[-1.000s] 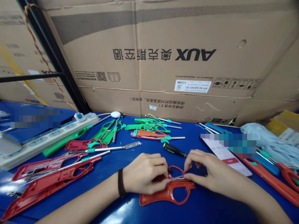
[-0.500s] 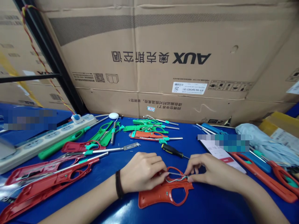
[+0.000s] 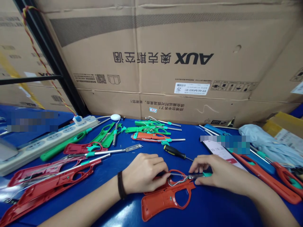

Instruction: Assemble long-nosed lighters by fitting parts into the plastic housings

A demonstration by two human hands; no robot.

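Observation:
My left hand (image 3: pixel 146 173) is closed at the left end of an orange-red lighter casing half (image 3: pixel 177 172), its thumb and fingertips pinched over the casing's inside parts. A thin white wire (image 3: pixel 183 181) and a slim metal rod run from there towards the right hand. My right hand (image 3: pixel 213 171) grips a short metal lighter tube (image 3: pixel 196 176) with a teal piece at its right end, held level at the casing's right end. Just in front, the matching casing half (image 3: pixel 157 205) lies with its hollow side up. A black and yellow screwdriver (image 3: pixel 174 152) lies behind the hands.
Opened red lighters (image 3: pixel 59 183) and a white power strip (image 3: pixel 54 135) are at left. Green lighters (image 3: pixel 146 128) and an orange lighter (image 3: pixel 151 136) lie at the back before a large carton (image 3: pixel 153 34). At right are a phone (image 3: pixel 220 153), red lighters (image 3: pixel 272 181) and pale cloth (image 3: pixel 265 142).
The metal tube with its teal piece now shows between my right fingers, which have opened a little wider and shifted slightly right. My left hand stays at the casing.

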